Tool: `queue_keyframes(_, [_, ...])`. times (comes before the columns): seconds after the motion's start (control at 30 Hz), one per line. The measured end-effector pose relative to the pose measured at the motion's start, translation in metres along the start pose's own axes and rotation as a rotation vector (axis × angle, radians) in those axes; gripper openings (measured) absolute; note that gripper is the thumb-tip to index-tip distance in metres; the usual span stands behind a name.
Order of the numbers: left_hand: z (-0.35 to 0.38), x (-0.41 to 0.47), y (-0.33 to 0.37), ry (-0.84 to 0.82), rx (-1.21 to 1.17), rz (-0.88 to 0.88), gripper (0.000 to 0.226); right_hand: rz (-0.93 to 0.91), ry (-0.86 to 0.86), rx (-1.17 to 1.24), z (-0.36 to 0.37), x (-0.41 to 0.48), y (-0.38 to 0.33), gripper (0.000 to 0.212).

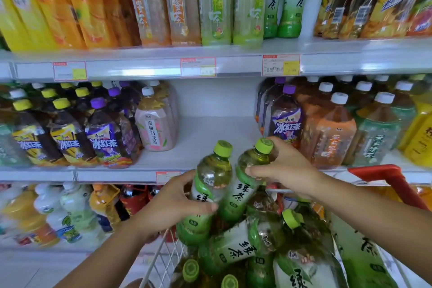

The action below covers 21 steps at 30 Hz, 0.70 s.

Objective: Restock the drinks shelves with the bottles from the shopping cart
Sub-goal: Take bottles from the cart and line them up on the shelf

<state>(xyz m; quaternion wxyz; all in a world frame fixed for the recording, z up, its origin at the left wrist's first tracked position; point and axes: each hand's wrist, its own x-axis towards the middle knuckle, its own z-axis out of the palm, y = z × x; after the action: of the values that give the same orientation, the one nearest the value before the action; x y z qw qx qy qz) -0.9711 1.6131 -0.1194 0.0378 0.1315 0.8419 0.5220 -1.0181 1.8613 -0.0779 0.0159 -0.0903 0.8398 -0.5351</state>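
- Grips 1 clear plastic green-tea bottle (211, 180) with lime cap in left hand (175, 203), fingers wrapped round its label, just above red-handled white wire shopping cart (383, 172).
- Clasps 2nd green-tea bottle (245, 187) at its shoulder in right hand (289, 166), fingers curled.
- Risks clashing the 2 bottles, or toppling purple-capped iced-tea bottles (285, 124) beside bare white shelf gap (210, 133).

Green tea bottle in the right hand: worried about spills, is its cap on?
On: a lime-green cap tops the green tea bottle that the right hand grips.
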Motion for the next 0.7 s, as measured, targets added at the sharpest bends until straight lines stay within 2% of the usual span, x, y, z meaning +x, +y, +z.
queue_keyframes(0.13, [-0.01, 0.02, 0.034, 0.11, -0.116, 0.126, 0.036, -0.131, 0.089, 0.073, -0.024, 0.004, -0.031, 0.051])
queue_keyframes(0.33, [-0.021, 0.059, 0.103, 0.202, -0.16, 0.379, 0.049, -0.36, 0.313, 0.111, -0.085, 0.004, -0.094, 0.034])
queue_keyframes(0.53, [-0.04, 0.103, 0.165, 0.288, -0.191, 0.568, 0.048, -0.626, 0.549, 0.04, -0.151, 0.003, -0.172, 0.014])
queue_keyframes(0.6, [-0.044, 0.116, 0.18, 0.341, -0.185, 0.608, 0.05, -0.697, 0.628, -0.013, -0.165, 0.005, -0.195, 0.013])
queue_keyframes(0.7, [-0.048, 0.133, 0.195, 0.417, -0.163, 0.63, 0.037, -0.739, 0.715, -0.087, -0.18, 0.016, -0.22, 0.013])
